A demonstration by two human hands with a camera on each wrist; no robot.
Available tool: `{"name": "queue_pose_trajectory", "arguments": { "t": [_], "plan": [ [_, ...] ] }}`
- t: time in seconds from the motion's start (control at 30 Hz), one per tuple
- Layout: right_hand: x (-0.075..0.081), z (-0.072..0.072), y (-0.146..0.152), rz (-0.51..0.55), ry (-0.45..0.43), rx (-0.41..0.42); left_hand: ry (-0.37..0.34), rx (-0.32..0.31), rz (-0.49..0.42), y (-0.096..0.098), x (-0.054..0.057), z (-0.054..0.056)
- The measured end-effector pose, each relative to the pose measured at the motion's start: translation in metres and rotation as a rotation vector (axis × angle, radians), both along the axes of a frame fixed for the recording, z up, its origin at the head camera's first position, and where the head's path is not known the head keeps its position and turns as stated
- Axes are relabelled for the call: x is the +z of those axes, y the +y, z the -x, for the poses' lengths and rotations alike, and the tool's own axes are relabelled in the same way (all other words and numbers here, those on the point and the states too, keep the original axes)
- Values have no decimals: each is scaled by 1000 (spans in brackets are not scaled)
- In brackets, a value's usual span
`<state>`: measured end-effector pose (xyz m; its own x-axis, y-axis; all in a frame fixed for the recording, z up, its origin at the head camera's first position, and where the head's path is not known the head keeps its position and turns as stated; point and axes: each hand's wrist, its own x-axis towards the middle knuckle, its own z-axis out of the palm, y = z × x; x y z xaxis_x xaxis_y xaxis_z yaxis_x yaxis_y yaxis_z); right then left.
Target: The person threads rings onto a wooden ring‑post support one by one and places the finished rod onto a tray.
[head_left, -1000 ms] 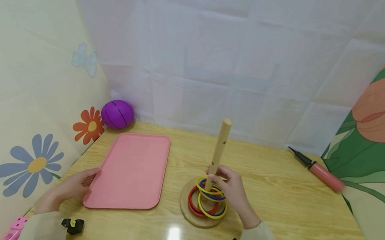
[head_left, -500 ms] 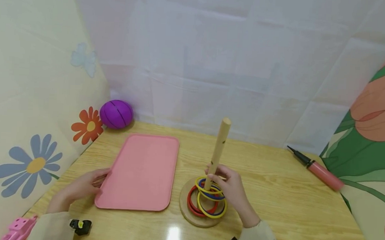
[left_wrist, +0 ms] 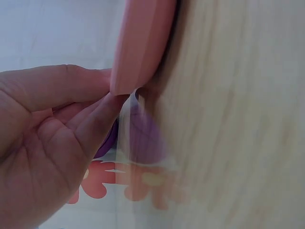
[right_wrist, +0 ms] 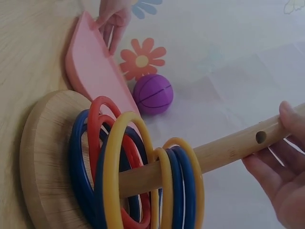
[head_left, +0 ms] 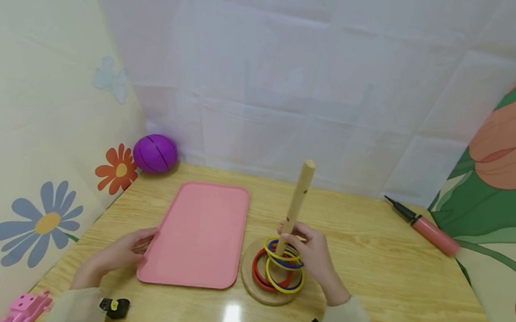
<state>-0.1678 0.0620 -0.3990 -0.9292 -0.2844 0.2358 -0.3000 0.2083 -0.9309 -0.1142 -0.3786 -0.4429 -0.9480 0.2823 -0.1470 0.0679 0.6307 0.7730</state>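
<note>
A pink rectangular tray [head_left: 198, 235] lies flat on the table, left of the middle. My left hand [head_left: 122, 251] pinches its near left edge; in the left wrist view the thumb and fingers meet on the rim. To the tray's right is a ring-toss stand with a round wooden base [right_wrist: 43, 152] and a tall wooden post [head_left: 301, 189]. Around the post hang several red, blue and yellow rings [right_wrist: 113, 181], some leaning on the base. My right hand [head_left: 313, 252] grips the lower post just above the rings. The tray's right edge is very close to the base; contact cannot be told.
A purple ball [head_left: 155, 153] sits at the back left corner. At the right lies a pink and black hand pump [head_left: 428, 228]. A pink toy block [head_left: 26, 307] is at the front left. White and flower-printed sheets enclose the table [head_left: 378, 272].
My left hand has slid the tray rightward toward the stand. The post has shifted slightly right at its top, with my right hand still holding it.
</note>
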Motion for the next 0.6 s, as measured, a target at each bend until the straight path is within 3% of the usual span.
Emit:
{"name": "queue_pose_trajectory", "arguments": {
  "t": [0.27,0.6],
  "plan": [
    [16,3,22,38,80,-53,22,0,30,16,-1,1],
    [24,9,38,10,100,-120,68,-106,-30,41,-4,7]
  ]
}}
